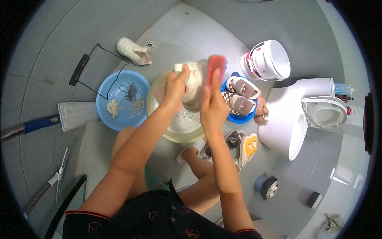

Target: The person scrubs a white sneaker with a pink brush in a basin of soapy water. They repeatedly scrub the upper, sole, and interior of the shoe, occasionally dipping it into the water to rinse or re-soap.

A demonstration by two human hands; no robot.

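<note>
The left hand (pixel 174 88) is closed around a white shoe (pixel 193 81), gripping it at its upper end with the thumb and fingers wrapped over the edge, and holds it above a pale yellowish basin (pixel 157 104) of foamy water. The right hand (pixel 213 107) is clenched on a red brush (pixel 217 68) (blurred, so its bristles cannot be made out) that lies against the right side of the shoe. Both forearms rise from the lower edge of the head view, over bare knees and a dark garment with small orange figures. To the left of the yellowish basin, touching or nearly touching it, sits a blue basin (pixel 105 89) holding loose shoelaces (pixel 126 99), some pale and some dark. Beyond it, near a floor drain (pixel 149 44), another white shoe (pixel 133 51) lies on its side on the grey floor. To the right of the hands a smaller blue tub (pixel 238 118) carries a pair of brown and white shoes (pixel 241 95), and behind it stands a white bucket (pixel 270 59) with a red and black label. A white toilet (pixel 302 115) with its lid raised fills the right side. Just below the basin lie a grey sneaker (pixel 232 138) and a yellow sandal (pixel 248 147). A flat mop (pixel 75 115) with a blue handle lies at the far left.
</note>
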